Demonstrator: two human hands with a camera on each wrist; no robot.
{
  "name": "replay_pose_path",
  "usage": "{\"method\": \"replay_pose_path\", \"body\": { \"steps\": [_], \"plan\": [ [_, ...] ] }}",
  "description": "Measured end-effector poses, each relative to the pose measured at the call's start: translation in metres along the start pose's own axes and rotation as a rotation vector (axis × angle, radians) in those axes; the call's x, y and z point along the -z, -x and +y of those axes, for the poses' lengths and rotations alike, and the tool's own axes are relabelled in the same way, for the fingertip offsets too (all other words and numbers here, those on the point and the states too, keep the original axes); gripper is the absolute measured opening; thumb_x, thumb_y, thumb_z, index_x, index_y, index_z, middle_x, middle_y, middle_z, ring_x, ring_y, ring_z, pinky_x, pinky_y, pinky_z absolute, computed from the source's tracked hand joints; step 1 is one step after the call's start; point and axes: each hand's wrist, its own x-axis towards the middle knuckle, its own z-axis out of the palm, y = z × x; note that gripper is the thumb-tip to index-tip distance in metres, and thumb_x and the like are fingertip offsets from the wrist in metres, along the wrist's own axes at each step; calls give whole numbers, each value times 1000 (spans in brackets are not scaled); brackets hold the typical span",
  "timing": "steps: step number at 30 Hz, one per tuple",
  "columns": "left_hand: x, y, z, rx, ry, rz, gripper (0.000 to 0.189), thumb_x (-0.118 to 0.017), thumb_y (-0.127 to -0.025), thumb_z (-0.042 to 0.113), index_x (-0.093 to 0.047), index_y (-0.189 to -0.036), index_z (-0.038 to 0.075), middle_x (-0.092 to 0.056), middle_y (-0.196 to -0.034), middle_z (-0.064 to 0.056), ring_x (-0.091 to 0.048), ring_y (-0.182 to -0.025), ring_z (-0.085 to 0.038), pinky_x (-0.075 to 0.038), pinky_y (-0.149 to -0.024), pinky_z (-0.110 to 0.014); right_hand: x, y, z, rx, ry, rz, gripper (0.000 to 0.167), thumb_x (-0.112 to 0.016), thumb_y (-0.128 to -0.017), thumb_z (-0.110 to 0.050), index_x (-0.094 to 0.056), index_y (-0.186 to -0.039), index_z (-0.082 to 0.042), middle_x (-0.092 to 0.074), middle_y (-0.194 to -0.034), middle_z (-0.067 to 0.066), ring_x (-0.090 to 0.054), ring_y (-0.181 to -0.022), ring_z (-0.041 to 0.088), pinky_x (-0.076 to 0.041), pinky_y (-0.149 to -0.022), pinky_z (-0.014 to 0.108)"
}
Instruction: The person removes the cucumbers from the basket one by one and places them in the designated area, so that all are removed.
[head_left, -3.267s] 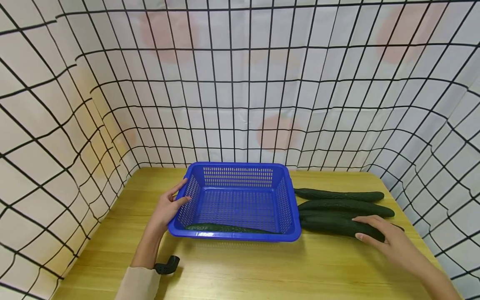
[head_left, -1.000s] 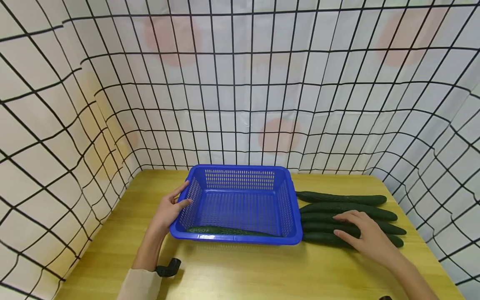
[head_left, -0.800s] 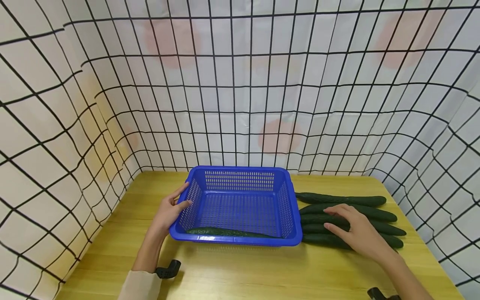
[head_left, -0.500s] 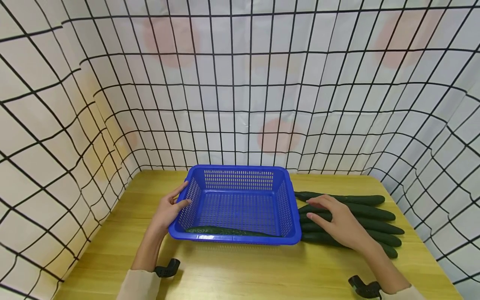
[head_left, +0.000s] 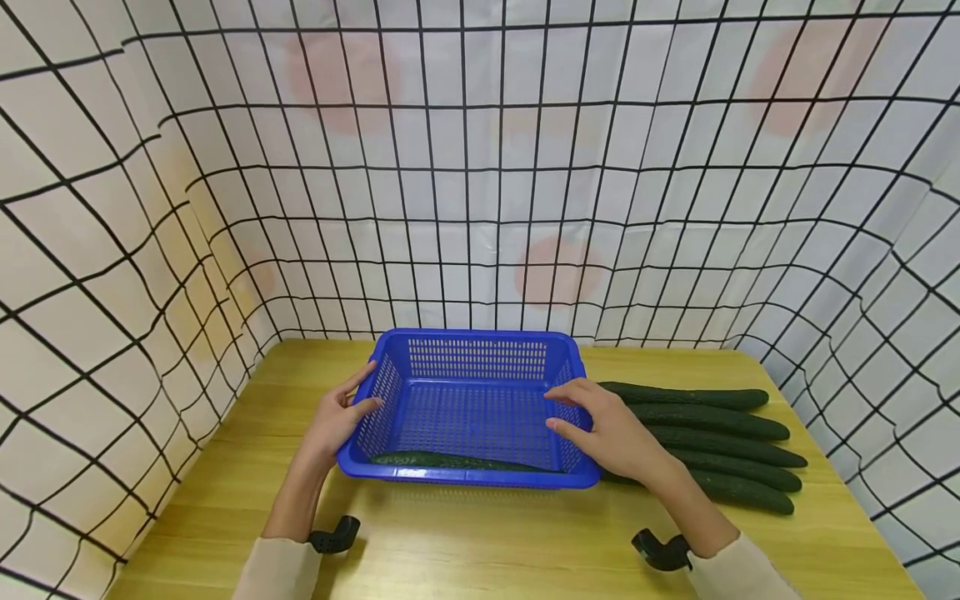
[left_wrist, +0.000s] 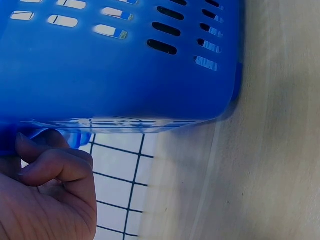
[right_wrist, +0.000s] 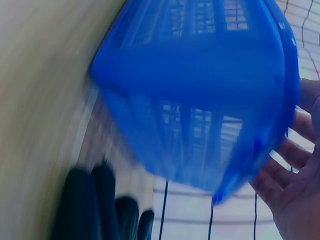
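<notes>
A blue perforated plastic basket [head_left: 465, 477] stands mid-table in the head view, with one dark green cucumber [head_left: 457, 460] lying along its front wall inside. My left hand [head_left: 335, 425] grips the basket's left rim, thumb over the top; the left wrist view has its fingers [left_wrist: 57, 167] curled beneath the rim. At the right rim is my right hand [head_left: 611, 429], thumb and fingers parted and nothing pinched between them. In the blurred right wrist view its fingers [right_wrist: 292, 150] lie alongside the basket's rim. Several cucumbers [head_left: 720, 417] lie side by side right of the basket.
The wooden table [head_left: 480, 550] ends at a white backdrop covered with black grid netting [head_left: 480, 192] behind and on both sides. A black wrist-worn camera [head_left: 335, 535] sits at the left wrist, another black one [head_left: 660, 550] at the right.
My right hand, earlier on a cucumber at the right, has let go and moved left across the row to the basket's right rim. The left hand has kept its grip on the basket.
</notes>
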Motion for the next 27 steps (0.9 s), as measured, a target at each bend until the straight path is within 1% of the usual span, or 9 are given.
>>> {"method": "replay_pose_path", "body": {
  "steps": [7, 13, 16, 19, 24, 27],
  "plan": [
    [0, 0, 1, 5, -5, 5, 69, -63, -100, 12, -36, -161, 32, -55, -141, -36, -74, -94, -33, -63, -76, -47, -22, -19, -20, 27, -13, -63, 40, -67, -99, -41, -65, -134, -21, -65, -128, -5, -63, -117, 17, -55, -97, 47],
    [0, 1, 3, 1, -3, 7, 69, -63, -100, 11, -37, -161, 32, -55, -141, -36, -74, -97, -33, -63, -76, -47, -37, -34, -34, 48, -49, -127, 42, -66, -100, -40, -64, -135, -18, -65, -130, -2, -62, -117, 24, -53, -98, 48],
    [0, 2, 3, 2, -8, 13, 69, -63, -99, 11, -38, -160, 32, -56, -140, -36, -73, -98, -34, -63, -76, -46, -44, -41, -39, 60, -52, -163, 42, -65, -100, -40, -64, -135, -18, -65, -129, -4, -62, -114, 20, -54, -97, 47],
    [0, 2, 2, 4, -16, 16, 69, -64, -99, 12, -38, -160, 32, -56, -140, -36, -73, -99, -35, -63, -76, -46, -50, -47, -44, 63, -53, -199, 42, -66, -99, -41, -64, -135, -21, -65, -127, -6, -61, -114, 17, -54, -96, 43],
    [0, 1, 2, 5, -18, 12, 69, -63, -100, 13, -36, -161, 32, -56, -139, -36, -74, -98, -35, -63, -76, -47, -57, -55, -51, 71, -33, -246, 44, -68, -98, -42, -64, -136, -20, -65, -125, -6, -63, -116, 22, -53, -96, 40],
    [0, 0, 2, 6, -14, 9, 69, -63, -100, 12, -36, -161, 32, -57, -139, -36, -74, -96, -34, -63, -75, -47, -60, -60, -53, 75, -19, -275, 46, -68, -98, -43, -63, -137, -19, -65, -127, -4, -63, -117, 23, -54, -97, 39]
  ]
}}
